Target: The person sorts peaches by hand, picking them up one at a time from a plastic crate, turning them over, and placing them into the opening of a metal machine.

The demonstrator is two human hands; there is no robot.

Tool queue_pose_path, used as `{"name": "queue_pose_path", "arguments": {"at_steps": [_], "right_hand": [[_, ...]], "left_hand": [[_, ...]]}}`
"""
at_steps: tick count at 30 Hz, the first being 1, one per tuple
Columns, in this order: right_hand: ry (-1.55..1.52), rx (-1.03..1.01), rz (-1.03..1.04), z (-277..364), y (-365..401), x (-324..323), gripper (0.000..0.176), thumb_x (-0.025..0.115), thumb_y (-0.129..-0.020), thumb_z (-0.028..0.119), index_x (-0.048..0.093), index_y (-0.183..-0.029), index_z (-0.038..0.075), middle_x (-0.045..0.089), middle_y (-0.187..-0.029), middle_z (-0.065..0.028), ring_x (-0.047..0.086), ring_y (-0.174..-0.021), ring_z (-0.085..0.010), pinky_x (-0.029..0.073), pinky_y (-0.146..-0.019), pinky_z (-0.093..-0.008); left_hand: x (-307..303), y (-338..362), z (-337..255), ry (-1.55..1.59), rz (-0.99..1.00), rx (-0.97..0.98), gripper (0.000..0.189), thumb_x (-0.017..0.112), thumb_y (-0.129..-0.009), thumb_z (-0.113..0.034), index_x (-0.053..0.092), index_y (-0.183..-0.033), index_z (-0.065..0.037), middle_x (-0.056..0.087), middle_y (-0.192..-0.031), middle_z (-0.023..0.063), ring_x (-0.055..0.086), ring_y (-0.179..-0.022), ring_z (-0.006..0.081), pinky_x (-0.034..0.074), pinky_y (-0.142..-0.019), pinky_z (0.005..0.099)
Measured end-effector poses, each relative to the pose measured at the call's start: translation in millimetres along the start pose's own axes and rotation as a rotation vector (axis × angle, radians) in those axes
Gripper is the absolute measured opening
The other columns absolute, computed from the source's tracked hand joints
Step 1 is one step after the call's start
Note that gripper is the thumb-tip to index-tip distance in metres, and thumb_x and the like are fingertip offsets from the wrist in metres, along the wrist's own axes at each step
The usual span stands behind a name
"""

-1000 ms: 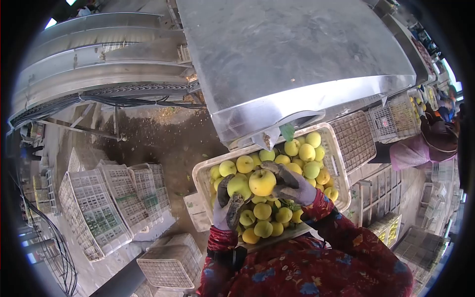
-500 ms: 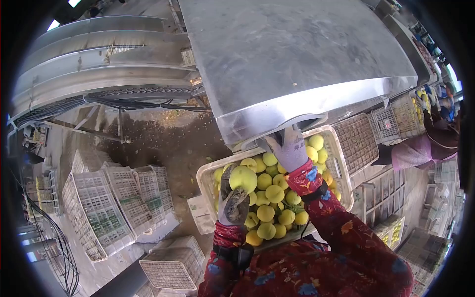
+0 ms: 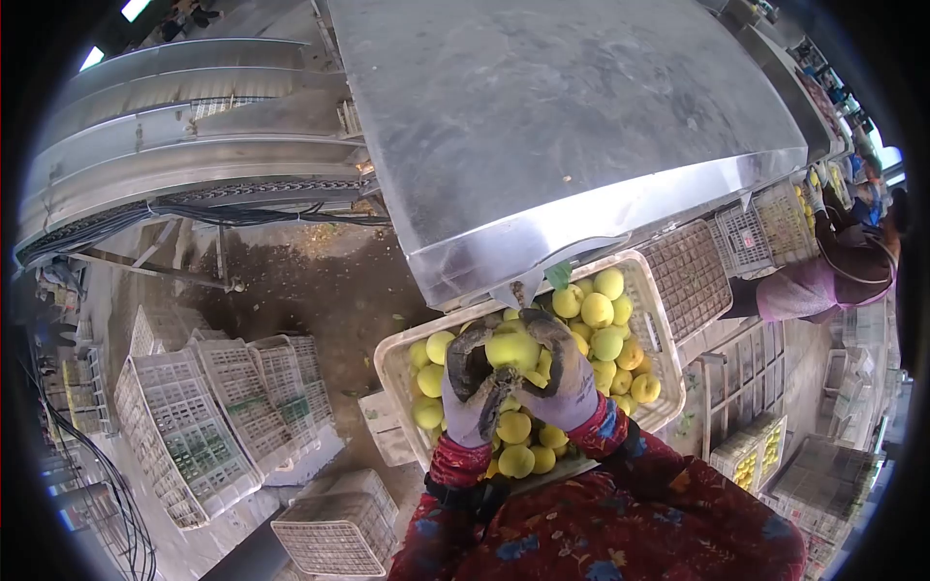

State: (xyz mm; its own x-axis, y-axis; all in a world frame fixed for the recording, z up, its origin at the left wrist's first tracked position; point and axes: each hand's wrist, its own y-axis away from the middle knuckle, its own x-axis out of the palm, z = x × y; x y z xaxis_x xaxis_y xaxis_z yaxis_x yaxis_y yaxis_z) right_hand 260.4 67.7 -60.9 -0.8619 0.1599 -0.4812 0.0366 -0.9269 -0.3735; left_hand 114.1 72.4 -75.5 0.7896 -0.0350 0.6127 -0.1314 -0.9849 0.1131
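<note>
Fruit (image 3: 511, 351) between left hand (image 3: 469, 395) and right hand (image 3: 566, 380)

The fruit sits straight between the gloved fingers, over the crate (image 3: 651, 302); neither hand is nearer, as both touch it. The left fingers curl round its left side, the right fingers round its right, all closed in on it, with the thumbs on the near side. It looks round, so no long axis can be told.

Below and around lies a pile (image 3: 606, 345) of yellow-green fruit, most open to view right of the right hand. Just past the fingertips, the metal hood (image 3: 581, 116) closes off the far side, a leaf (image 3: 558, 275) at its lip. A mesh crate (image 3: 686, 276) stands just right; stacked crates (image 3: 189, 416) stand well left. Another person (image 3: 799, 290) is well apart, far right.
</note>
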Motion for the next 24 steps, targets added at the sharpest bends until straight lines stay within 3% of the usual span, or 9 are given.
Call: {"name": "queue_pose_path", "arguments": {"at_steps": [4,5,8,12,13,16,20,21,24], "right_hand": [[0.309,0.102,-0.196,-41,-43,23,0.074,0.086,-0.070,0.021,0.045,-0.127,-0.002,0.058,-0.118,-0.0229,0.058,-0.107,-0.0416,0.048,-0.090,-0.0498],[0.481,0.125,-0.021,-62,-63,26,0.072,0.085,-0.070,0.027,0.048,-0.124,-0.003,0.059,-0.112,-0.0231,0.056,-0.106,-0.0421,0.047,-0.090,-0.0498],[0.642,-0.032,-0.110,-59,-81,16,0.068,0.085,-0.070,0.029,0.051,-0.120,-0.002,0.059,-0.111,-0.0227,0.054,-0.108,-0.0409,0.044,-0.092,-0.0488],[0.402,0.003,-0.120,-42,-50,-26,0.053,0.077,-0.075,0.031,0.060,-0.116,0.004,0.059,-0.116,-0.0155,0.053,-0.110,-0.0365,0.037,-0.096,-0.0525],[0.552,-0.140,0.159,-50,-18,-35,0.050,0.075,-0.075,0.031,0.061,-0.115,0.006,0.060,-0.115,-0.0134,0.053,-0.111,-0.0345,0.035,-0.098,-0.0527],[0.762,-0.284,0.679,-81,27,-22,0.046,0.071,-0.073,0.030,0.063,-0.113,0.010,0.061,-0.113,-0.0092,0.052,-0.113,-0.0302,0.033,-0.102,-0.0512],[0.817,-0.163,0.938,-91,31,-14,0.053,0.073,-0.073,0.037,0.060,-0.119,0.014,0.059,-0.120,-0.0062,0.048,-0.119,-0.0290,0.035,-0.104,-0.0518],[0.622,0.102,0.865,-77,27,-24,0.058,0.078,-0.071,0.037,0.059,-0.120,0.012,0.059,-0.119,-0.0095,0.050,-0.117,-0.0310,0.041,-0.099,-0.0488],[0.285,0.186,0.487,-34,25,-38,0.067,0.081,-0.071,0.042,0.056,-0.125,0.011,0.058,-0.115,-0.0130,0.053,-0.110,-0.0361,0.041,-0.099,-0.0492]], "left_hand": [[-30,8,4,-0.026,-0.153,-0.009,0.051,0.059,-0.092,0.000,0.044,-0.141,0.001,0.049,-0.143,0.0141,0.052,-0.127,0.0220,0.050,-0.100,0.0311],[-39,17,7,-0.097,-0.161,-0.064,0.059,0.069,-0.088,-0.012,0.045,-0.141,0.000,0.053,-0.138,0.0153,0.054,-0.123,0.0264,0.050,-0.099,0.0352],[-41,23,14,-1.354,0.159,-0.004,0.073,0.077,-0.080,-0.024,0.044,-0.143,-0.004,0.055,-0.133,0.0165,0.055,-0.118,0.0337,0.047,-0.098,0.0454],[-13,35,55,-1.747,0.450,0.117,0.073,0.077,-0.074,-0.038,0.051,-0.135,-0.009,0.056,-0.130,0.0161,0.055,-0.113,0.0374,0.044,-0.096,0.0500],[-23,35,78,-1.793,0.481,0.154,0.074,0.077,-0.071,-0.041,0.052,-0.134,-0.010,0.057,-0.129,0.0156,0.056,-0.112,0.0359,0.044,-0.097,0.0470],[-30,34,68,-1.611,0.374,-0.077,0.080,0.077,-0.069,-0.043,0.050,-0.137,-0.010,0.057,-0.130,0.0151,0.058,-0.109,0.0350,0.044,-0.096,0.0475],[-40,42,23,-1.121,0.011,-0.015,0.075,0.083,-0.072,-0.020,0.048,-0.136,-0.002,0.058,-0.126,0.0168,0.062,-0.110,0.0325,0.054,-0.092,0.0437],[-55,47,27,-0.747,-0.021,-0.134,0.071,0.080,-0.077,-0.006,0.044,-0.138,-0.001,0.058,-0.125,0.0148,0.061,-0.113,0.0304,0.055,-0.096,0.0403],[-48,51,21,0.157,-0.066,-0.378,0.067,0.073,-0.088,-0.012,0.038,-0.144,-0.003,0.053,-0.132,0.0142,0.059,-0.115,0.0271,0.055,-0.098,0.0438]]}}
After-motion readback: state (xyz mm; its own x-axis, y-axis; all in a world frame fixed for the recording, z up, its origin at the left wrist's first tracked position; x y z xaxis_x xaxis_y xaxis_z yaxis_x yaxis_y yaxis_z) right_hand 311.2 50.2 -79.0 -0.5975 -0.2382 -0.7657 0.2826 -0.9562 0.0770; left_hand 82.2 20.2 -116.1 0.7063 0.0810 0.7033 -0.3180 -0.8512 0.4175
